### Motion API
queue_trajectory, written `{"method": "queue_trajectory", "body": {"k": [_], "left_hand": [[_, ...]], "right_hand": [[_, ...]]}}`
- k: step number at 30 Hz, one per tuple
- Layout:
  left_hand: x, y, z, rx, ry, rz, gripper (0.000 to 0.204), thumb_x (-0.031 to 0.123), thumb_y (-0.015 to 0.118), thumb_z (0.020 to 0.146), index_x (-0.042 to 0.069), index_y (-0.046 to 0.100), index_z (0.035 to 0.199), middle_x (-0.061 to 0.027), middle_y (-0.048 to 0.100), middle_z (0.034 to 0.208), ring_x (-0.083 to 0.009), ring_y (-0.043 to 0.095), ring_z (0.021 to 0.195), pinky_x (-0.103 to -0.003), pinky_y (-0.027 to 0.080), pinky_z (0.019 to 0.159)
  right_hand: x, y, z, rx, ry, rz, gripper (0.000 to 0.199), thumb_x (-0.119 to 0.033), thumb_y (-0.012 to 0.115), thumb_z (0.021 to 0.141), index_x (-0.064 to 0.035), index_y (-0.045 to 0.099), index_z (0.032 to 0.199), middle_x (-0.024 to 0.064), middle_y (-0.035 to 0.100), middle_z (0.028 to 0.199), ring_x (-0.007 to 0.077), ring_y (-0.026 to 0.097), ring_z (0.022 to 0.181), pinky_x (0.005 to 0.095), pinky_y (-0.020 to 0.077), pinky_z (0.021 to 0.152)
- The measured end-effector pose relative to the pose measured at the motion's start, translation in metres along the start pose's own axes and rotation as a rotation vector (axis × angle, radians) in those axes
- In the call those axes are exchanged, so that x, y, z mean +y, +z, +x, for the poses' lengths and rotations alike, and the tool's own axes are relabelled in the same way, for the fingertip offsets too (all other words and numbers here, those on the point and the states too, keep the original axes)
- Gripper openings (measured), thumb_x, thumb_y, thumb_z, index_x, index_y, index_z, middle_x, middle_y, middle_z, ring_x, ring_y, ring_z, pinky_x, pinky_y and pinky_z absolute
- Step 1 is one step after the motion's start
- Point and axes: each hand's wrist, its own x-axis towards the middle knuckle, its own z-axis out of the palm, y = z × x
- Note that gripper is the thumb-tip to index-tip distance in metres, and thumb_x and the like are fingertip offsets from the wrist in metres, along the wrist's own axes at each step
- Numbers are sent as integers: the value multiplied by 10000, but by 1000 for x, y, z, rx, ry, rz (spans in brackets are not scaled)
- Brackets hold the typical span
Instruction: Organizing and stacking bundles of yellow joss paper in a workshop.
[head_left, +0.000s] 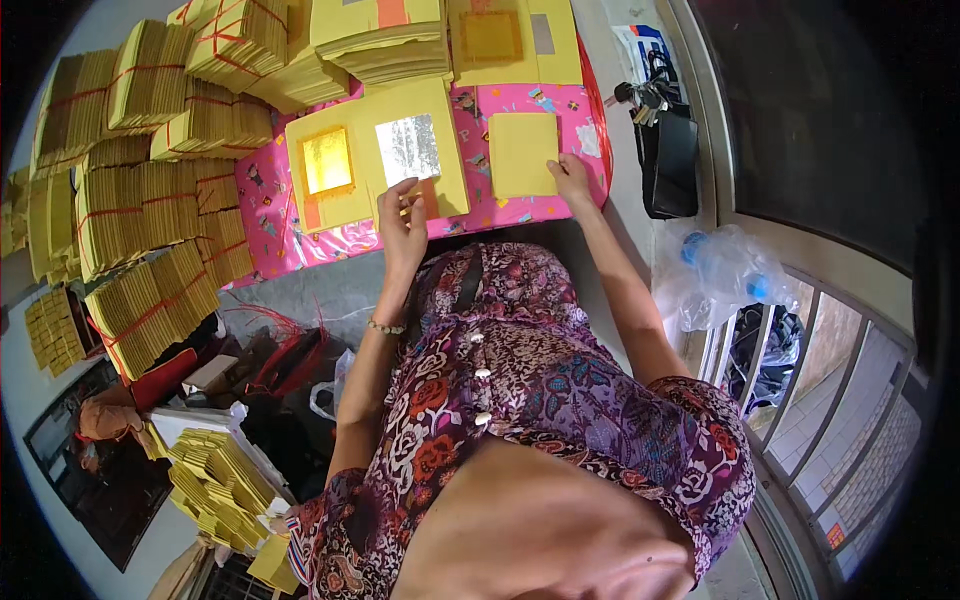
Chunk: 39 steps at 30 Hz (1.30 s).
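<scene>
Yellow paper (524, 155), pink tablecloth (540, 208) (cartoon-printed), gold square (327, 162), silver square (408, 145), purple floral garment (560, 370)

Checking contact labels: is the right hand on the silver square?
No, the right hand is at the right edge of the small yellow paper, apart from the silver square.

The 2 bare forearms (626, 290) reach forward, the left hand (402, 222) loosely curled, the right hand (572, 182) angled leftward with fingers bent close together.
</scene>
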Motion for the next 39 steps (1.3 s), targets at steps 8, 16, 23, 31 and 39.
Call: {"method": "queue_trajectory", "body": {"k": [8,16,23,31,39], "left_hand": [[-12,-7,-1,21,-5,44,296,113,565,921,24,549,1204,-101,528,1064,-187,560,894,-302,503,721],[-10,-20,0,-60,63,219,322,9,653,805,36,585,1119,-123,527,996,-217,577,818,-321,503,689],[-3,-34,-2,-130,273,584,403,66,753,694,96,625,1075,-108,553,1062,-315,491,1001,-416,411,859],[-7,-36,4,-183,290,624,404,44,743,675,108,638,1060,-101,535,1103,-310,477,1021,-407,418,857],[-7,-44,5,-195,313,510,353,89,775,660,87,679,1000,-86,572,1073,-295,497,1016,-391,437,868]], "right_hand": [[-37,6,-19,140,-124,-409,238,-206,628,864,-22,614,1014,180,640,908,320,634,808,430,485,729],[-90,7,-37,160,-18,-718,371,-201,648,843,-24,485,1125,218,589,997,396,561,982,510,464,801],[-117,-2,-40,253,-541,-807,412,-170,675,818,-32,483,1155,177,539,1058,377,544,983,483,476,810],[-181,40,-92,-490,-829,-560,379,-254,730,785,-75,564,1074,89,523,996,283,548,987,385,485,785],[-181,47,-76,-608,-907,-558,270,-193,720,760,-74,588,963,72,534,940,280,548,911,403,481,761]]}}
